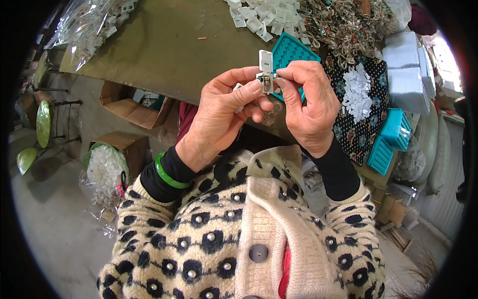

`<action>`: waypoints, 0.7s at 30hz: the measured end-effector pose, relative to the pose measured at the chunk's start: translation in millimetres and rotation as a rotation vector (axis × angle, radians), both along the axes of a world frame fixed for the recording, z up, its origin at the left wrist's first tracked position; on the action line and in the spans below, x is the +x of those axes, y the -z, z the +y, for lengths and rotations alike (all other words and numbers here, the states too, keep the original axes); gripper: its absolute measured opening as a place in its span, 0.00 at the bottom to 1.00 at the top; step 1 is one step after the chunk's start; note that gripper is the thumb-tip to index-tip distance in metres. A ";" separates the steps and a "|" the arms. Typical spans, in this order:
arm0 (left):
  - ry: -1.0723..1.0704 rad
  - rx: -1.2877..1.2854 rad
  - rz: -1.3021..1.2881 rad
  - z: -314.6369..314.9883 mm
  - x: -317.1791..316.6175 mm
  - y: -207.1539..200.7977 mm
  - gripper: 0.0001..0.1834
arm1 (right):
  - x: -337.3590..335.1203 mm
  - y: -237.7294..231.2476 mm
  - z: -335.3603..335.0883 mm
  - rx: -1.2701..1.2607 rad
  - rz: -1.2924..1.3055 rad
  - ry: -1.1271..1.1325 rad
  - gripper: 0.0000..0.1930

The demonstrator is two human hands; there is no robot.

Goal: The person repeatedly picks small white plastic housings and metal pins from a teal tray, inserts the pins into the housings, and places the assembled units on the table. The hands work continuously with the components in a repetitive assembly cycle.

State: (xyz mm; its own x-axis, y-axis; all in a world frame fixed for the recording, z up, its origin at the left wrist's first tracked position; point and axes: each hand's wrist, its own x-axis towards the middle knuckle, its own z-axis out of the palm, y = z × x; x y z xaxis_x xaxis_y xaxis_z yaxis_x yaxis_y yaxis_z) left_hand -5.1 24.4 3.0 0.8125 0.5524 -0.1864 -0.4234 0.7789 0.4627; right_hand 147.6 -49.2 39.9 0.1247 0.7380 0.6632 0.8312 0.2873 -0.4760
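Observation:
My left hand (219, 109) is closed around a small white plastic case (266, 61), held up between thumb and fingers. Its lid stands raised, and small metal and dark parts show in its lower half. At the case's right side, my right hand (309, 107) has thumb and forefinger pinched together; what lies between them is too small to make out. Thin clear strands (271, 117) hang below the left fingers. Just behind the hands lies a teal tray (294, 52) with rows of pockets, partly covered by the right hand.
White plastic cases (254, 24) lie heaped at the table's far side, beside a tangled pile of wired parts (343, 30). On dark patterned cloth to the right are flat white pieces (357, 92). Teal baskets (396, 129) stand beyond. An open carton (134, 107) sits at the left.

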 end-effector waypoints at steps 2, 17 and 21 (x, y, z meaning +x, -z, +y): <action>-0.020 0.000 0.006 -3.3 0.0 -2.1 0.13 | -0.8 2.5 0.1 0.026 -0.027 -0.004 0.10; -0.064 0.141 0.089 -11.4 -6.9 -12.1 0.10 | 1.8 -17.0 -13.3 -0.475 0.911 -0.288 0.09; -0.087 0.244 0.020 -14.9 -12.5 -16.5 0.08 | -5.0 -21.1 -14.3 -0.585 1.424 -0.415 0.14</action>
State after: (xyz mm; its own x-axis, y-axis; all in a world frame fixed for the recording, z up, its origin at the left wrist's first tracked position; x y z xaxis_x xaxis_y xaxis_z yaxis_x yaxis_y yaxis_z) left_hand -17.6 9.5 19.5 0.7573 0.6508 -0.0545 -0.4728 0.6039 0.6417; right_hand 142.6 -63.5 61.0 0.1016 0.9768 -0.1884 -0.4547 -0.1228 -0.8821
